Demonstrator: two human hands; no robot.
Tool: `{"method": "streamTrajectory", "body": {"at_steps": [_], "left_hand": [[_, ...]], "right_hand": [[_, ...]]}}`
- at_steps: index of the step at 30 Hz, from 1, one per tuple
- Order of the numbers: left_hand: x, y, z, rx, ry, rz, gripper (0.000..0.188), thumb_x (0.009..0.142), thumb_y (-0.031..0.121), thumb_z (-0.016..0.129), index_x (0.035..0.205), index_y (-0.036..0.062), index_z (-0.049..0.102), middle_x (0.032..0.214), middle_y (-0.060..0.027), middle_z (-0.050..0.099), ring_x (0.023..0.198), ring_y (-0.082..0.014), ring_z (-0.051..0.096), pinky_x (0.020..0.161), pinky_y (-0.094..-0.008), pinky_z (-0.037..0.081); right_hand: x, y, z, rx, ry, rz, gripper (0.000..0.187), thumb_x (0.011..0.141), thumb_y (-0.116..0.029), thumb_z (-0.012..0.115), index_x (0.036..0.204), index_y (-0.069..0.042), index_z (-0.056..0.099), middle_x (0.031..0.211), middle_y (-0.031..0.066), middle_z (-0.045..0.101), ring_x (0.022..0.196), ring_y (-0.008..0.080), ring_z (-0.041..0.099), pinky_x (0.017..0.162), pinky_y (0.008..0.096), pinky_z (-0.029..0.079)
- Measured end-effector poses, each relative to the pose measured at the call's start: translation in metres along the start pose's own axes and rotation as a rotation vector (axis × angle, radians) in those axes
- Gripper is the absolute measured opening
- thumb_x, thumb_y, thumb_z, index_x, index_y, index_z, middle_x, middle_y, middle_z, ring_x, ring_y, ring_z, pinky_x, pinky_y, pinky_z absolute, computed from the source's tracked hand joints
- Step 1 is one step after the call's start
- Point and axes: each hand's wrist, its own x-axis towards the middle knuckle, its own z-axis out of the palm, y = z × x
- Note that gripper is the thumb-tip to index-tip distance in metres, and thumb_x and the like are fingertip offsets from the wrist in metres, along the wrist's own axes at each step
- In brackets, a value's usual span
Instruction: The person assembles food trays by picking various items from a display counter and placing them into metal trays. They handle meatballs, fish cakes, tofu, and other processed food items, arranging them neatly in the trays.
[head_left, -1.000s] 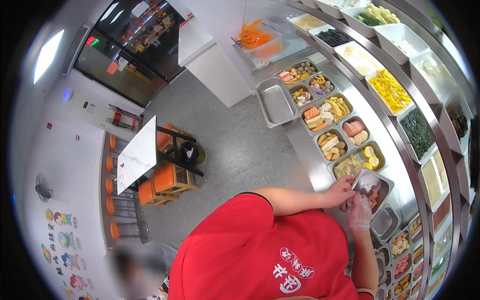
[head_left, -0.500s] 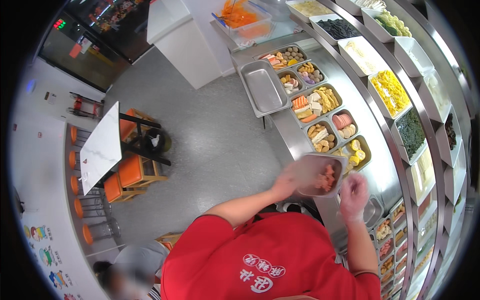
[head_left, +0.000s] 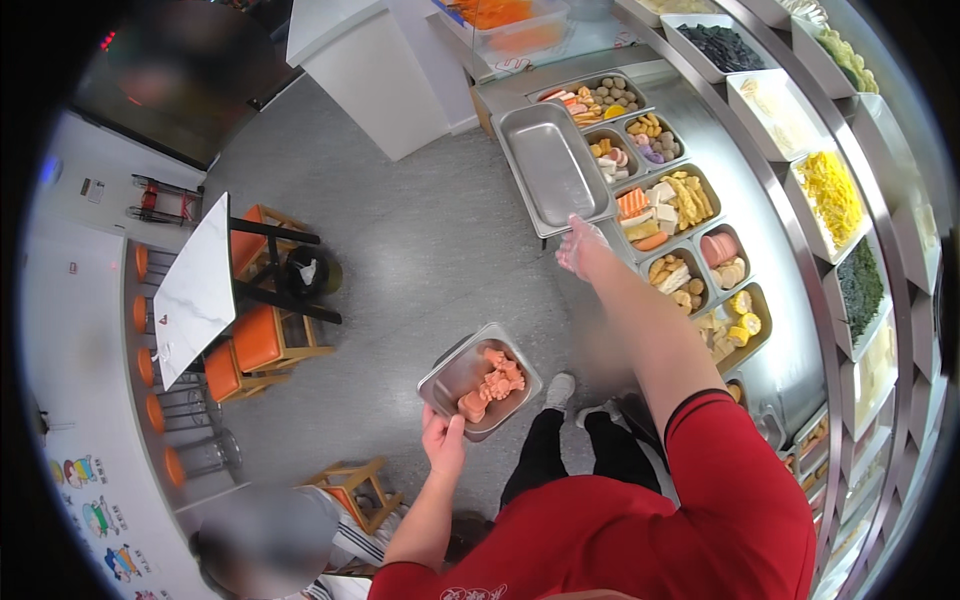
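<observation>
My left hand (head_left: 443,440) holds a small, deep stainless-steel pan (head_left: 455,378) by its near rim, out over the floor. Several ridged pink-orange food pieces (head_left: 495,383) lie in that pan. At the counter's left edge my right hand (head_left: 583,248), in a clear plastic glove, grips the near rim of a larger shallow steel tray (head_left: 552,165); a digit shows over the rim and the others hang below it. Nothing lies in this tray. To its right, several sunken steel pans hold tofu and fried sticks (head_left: 668,205), sausage slices (head_left: 718,248) and corn pieces (head_left: 745,318).
Tiered racks of white food bins (head_left: 830,205) line the right side. A white counter block (head_left: 345,75) stands at the far end. At left are a marble-topped table (head_left: 195,290), orange chairs (head_left: 262,345) and a black bin (head_left: 312,275). A person in a grey cap (head_left: 275,530) sits close by.
My left hand has carried the small pan from the counter out left over the floor. My right hand has moved from beside that pan forward to the shallow tray's rim. The view has shifted.
</observation>
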Motion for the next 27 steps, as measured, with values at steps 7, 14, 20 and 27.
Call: {"method": "streamTrajectory", "body": {"at_steps": [7,14,20,27], "left_hand": [[-0.016,-0.022,-0.015,-0.071,0.108,-0.069,0.029,0.100,0.009,0.069,0.076,0.0031,0.052,0.115,-0.0070,0.054,0.102,-0.0176,0.052,0.094,-0.0329,0.043],[0.049,-0.044,-0.020,-0.318,-0.110,-0.147,0.029,0.103,0.009,0.066,0.079,0.0046,0.049,0.101,-0.0013,0.050,0.089,-0.0115,0.047,0.083,-0.0293,0.043],[0.103,0.028,0.010,-0.469,-0.506,-0.040,0.008,0.105,0.009,0.062,0.103,0.0017,0.058,0.114,-0.0021,0.057,0.100,-0.0116,0.054,0.092,-0.0299,0.046],[0.130,0.136,0.033,-0.484,-0.922,0.007,0.007,0.107,0.009,0.060,0.107,0.0019,0.060,0.108,-0.0024,0.063,0.098,-0.0118,0.058,0.092,-0.0305,0.048]], "right_hand": [[0.013,-0.016,-0.033,0.415,0.242,-0.191,0.013,0.097,-0.010,0.063,0.110,-0.009,0.065,0.109,0.0114,0.066,0.106,0.0278,0.064,0.088,0.0576,0.054],[-0.290,0.017,-0.160,-0.237,0.345,-0.239,0.022,0.097,-0.025,0.065,0.107,-0.007,0.073,0.094,0.0137,0.070,0.094,0.0299,0.071,0.074,0.0452,0.059],[-0.622,0.159,-0.230,-0.888,0.766,-0.387,0.035,0.095,-0.034,0.064,0.111,-0.004,0.074,0.107,0.0238,0.069,0.099,0.0352,0.069,0.090,0.0454,0.055],[-0.898,0.396,-0.142,0.546,1.295,-0.555,0.026,0.077,-0.021,0.074,0.100,-0.010,0.071,0.094,0.0034,0.067,0.078,0.0179,0.062,0.071,0.0366,0.054]]}}
